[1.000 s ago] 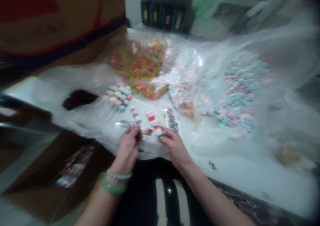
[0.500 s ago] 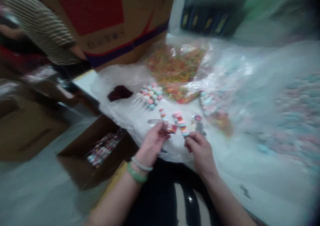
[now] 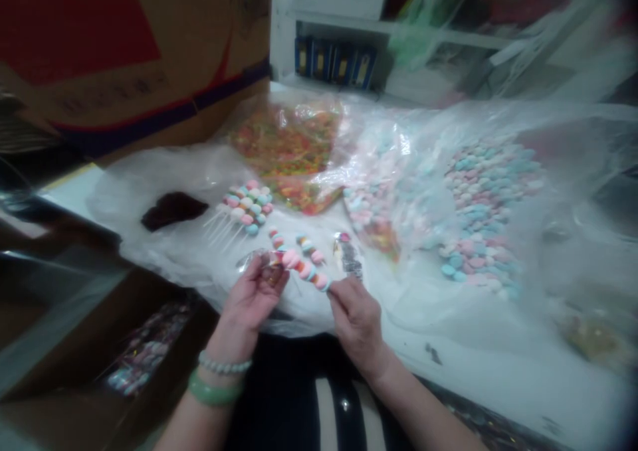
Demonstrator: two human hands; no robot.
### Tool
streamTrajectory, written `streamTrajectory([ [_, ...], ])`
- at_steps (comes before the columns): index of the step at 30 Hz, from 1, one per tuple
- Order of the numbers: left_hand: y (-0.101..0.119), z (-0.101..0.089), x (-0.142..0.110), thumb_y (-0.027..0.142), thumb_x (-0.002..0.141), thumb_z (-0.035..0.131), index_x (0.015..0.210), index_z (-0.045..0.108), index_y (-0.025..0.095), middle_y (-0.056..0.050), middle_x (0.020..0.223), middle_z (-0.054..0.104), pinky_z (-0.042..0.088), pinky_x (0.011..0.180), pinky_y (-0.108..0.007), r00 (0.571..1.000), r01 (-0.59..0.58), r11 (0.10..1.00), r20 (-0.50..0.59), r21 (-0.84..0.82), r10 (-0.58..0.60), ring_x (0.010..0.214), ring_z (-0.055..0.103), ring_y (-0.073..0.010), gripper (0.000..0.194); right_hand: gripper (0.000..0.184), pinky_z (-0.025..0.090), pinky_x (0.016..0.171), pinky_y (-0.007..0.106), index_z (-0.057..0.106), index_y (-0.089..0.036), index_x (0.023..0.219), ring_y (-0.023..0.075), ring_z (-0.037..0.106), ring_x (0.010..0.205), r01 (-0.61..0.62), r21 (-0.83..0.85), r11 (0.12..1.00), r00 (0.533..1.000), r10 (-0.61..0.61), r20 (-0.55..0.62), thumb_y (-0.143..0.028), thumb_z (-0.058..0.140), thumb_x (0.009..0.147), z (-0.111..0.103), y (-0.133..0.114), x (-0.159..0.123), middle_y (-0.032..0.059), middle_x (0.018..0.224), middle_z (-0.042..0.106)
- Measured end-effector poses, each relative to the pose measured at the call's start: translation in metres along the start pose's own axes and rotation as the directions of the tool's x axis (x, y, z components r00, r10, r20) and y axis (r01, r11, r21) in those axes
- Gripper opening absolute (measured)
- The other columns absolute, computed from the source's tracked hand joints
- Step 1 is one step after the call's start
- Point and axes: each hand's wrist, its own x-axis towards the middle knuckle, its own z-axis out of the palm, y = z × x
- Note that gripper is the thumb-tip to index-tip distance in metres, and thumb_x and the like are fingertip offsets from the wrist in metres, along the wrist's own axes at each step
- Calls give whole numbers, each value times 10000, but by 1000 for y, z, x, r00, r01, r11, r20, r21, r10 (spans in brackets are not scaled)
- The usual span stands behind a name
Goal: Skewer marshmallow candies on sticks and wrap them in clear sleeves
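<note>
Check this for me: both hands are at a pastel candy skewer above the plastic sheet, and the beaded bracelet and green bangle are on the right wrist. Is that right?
No: the beaded bracelet and green bangle are on the left wrist, not the right, as the head view shows. The rest stands: the left hand and right hand are at the candy skewer above the plastic sheet.

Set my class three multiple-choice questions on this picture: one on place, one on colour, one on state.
1. Where is the open carton relative to the left hand? A right B left C behind
2. What colour is the bangle on the left wrist? A red B blue C green
3. The candy skewer is: A held by both hands B lying on the plastic C standing in the carton

1 B: the carton shows left of the hand.
2 C: the bangle looks green.
3 A: the right hand grips one end, the left the other.
</note>
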Motion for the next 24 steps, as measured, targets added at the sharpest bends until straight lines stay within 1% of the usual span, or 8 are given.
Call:
streamTrajectory([
  [2, 2, 1, 0, 196, 964, 462, 784, 645, 140, -30, 703, 689, 609, 638, -363, 1000, -13, 1000, 13, -16, 14, 579, 663, -144, 263, 218, 425, 677, 284, 660, -234, 843, 173, 560, 719, -3, -15, 1000, 1000, 3, -4, -129, 474, 888, -1, 1, 1, 29, 756, 563],
  [5, 5, 0, 1, 173, 963, 452, 800, 649, 152, -29, 710, 707, 611, 624, -376, 1000, -25, 1000, 11, -17, 25, 616, 690, -169, 257, 201, 427, 677, 286, 649, -228, 856, 171, 561, 716, -25, 16, 1000, 1000, 25, -9, -144, 472, 899, -1, 4, 2, 27, 761, 574],
  [9, 7, 0, 1, 142, 963, 429, 818, 650, 141, -54, 729, 723, 610, 602, -376, 1000, -14, 1000, -1, 0, 14, 625, 702, -186, 265, 178, 428, 684, 289, 637, -224, 845, 172, 563, 731, -82, 55, 995, 997, 81, 13, -153, 482, 894, 1, 6, 2, 25, 767, 591],
  [12, 7, -2, 4, 142, 962, 426, 816, 647, 140, -62, 721, 721, 609, 591, -381, 1000, 9, 1000, -25, -6, -9, 634, 706, -198, 265, 156, 429, 687, 287, 633, -220, 831, 166, 561, 729, -101, 55, 993, 995, 100, 25, -165, 500, 893, 4, 7, 3, 19, 763, 593],
  [16, 8, -8, 11, 158, 953, 463, 769, 632, 142, -46, 645, 693, 604, 586, -373, 995, 72, 997, -66, -38, -74, 564, 678, -179, 250, 156, 433, 695, 274, 626, -215, 827, 152, 565, 728, -63, 79, 995, 998, 61, 24, -137, 504, 886, 7, 9, 3, 6, 762, 593],
  [19, 8, -12, 14, 196, 954, 477, 745, 621, 137, -38, 596, 667, 599, 589, -356, 991, 109, 992, -71, -61, -114, 502, 641, -155, 261, 156, 430, 699, 267, 623, -213, 833, 145, 563, 731, -30, 71, 997, 999, 28, 24, -118, 511, 884, 9, 11, 3, 2, 763, 589],
  [24, 9, -15, 15, 207, 969, 437, 823, 643, 121, -69, 686, 710, 599, 624, -354, 986, 165, 984, -14, -70, -166, 605, 695, -185, 266, 155, 428, 702, 264, 618, -209, 835, 142, 559, 734, -33, 71, 997, 999, 31, 27, -108, 515, 889, 9, 12, 2, 4, 768, 586],
])
